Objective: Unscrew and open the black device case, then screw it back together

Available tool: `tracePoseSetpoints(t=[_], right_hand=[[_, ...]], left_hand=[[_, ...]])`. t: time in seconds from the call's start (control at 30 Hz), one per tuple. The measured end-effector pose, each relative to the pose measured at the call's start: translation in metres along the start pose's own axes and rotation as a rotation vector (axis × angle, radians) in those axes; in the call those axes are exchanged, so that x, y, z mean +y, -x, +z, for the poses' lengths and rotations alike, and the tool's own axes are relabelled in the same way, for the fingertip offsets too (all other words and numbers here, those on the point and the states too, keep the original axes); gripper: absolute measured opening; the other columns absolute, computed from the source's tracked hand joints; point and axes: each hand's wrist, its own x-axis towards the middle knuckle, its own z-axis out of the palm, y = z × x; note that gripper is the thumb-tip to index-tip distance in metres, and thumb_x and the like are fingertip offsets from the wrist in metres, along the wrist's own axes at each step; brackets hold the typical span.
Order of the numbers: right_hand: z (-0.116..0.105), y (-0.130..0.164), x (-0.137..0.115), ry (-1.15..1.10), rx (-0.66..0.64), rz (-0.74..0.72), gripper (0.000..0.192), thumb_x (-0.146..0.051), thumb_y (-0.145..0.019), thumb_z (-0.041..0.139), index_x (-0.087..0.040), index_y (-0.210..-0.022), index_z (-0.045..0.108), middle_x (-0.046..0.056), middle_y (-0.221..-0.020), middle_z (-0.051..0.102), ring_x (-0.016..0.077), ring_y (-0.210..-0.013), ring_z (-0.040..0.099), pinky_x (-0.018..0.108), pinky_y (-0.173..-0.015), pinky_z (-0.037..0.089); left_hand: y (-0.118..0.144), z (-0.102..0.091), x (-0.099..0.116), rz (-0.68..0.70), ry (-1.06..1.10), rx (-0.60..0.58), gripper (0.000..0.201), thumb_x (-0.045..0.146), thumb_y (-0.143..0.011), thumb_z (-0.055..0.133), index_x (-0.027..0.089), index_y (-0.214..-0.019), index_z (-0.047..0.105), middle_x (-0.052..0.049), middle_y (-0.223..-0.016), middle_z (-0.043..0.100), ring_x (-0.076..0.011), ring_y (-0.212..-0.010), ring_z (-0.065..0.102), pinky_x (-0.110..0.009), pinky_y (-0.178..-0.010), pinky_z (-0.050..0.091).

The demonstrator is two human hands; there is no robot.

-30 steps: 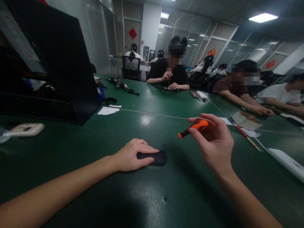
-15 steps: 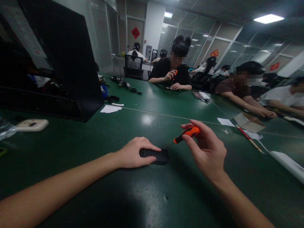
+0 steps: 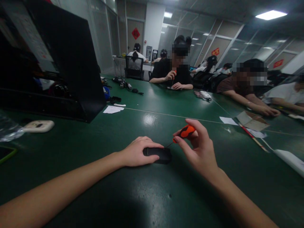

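Observation:
My left hand [image 3: 137, 152] lies on the green table [image 3: 147, 196] and holds down a small flat black device [image 3: 159, 154] by its near end. My right hand [image 3: 198, 148] grips an orange-and-black screwdriver [image 3: 184, 132] by the handle. The thin shaft slants down to the left, and its tip reaches the far right edge of the black device. The tip itself is too small to make out.
A big black case [image 3: 68, 60] stands at the left, with a beige device [image 3: 39, 125] and a clear bag [image 3: 8, 129] in front of it. Paper scraps [image 3: 113, 109], cardboard [image 3: 253, 122] and a white strip [image 3: 288, 158] lie around. Several people sit working across the table.
My right hand has moved left and down with the screwdriver, bringing its tip from the air onto the black device. My left hand has stayed on the device.

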Motion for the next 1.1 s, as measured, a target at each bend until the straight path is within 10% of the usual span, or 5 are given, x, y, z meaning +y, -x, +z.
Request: tracePoseSetpoints(t=[0.3,0.53,1.1], right_hand=[[0.004,0.001,-0.020,0.214,-0.248,-0.439,0.069,-0.005,-0.092,0.059,-0.032,-0.151,0.037,0.006,-0.101,0.071,0.0200,-0.083,0.068,0.035,-0.071,0.060],[0.008,-0.009,-0.005,0.077,-0.034,-0.093,0.069,-0.013,-0.094,0.063,-0.035,-0.151,0.031,0.003,-0.105,0.068,0.0184,-0.094,0.072,0.036,-0.086,0.060],[0.000,-0.015,0.014,-0.137,-0.237,0.047,0.075,-0.022,-0.094,0.065,-0.036,-0.152,0.019,0.001,-0.100,0.068,0.0200,-0.092,0.072,0.045,-0.094,0.056]], left_hand=[[0.000,0.004,-0.004,0.052,-0.032,0.030,0.042,0.044,-0.090,0.067,0.032,-0.130,0.068,-0.004,-0.111,0.075,-0.0260,-0.105,0.063,-0.042,-0.098,0.044],[0.001,0.001,-0.003,0.025,-0.023,0.008,0.044,0.043,-0.091,0.066,0.031,-0.133,0.066,-0.005,-0.111,0.073,-0.0250,-0.107,0.062,-0.041,-0.098,0.043],[0.002,0.000,-0.001,-0.004,-0.033,-0.026,0.044,0.043,-0.092,0.065,0.031,-0.135,0.064,-0.006,-0.116,0.071,-0.0248,-0.112,0.060,-0.042,-0.101,0.042]])
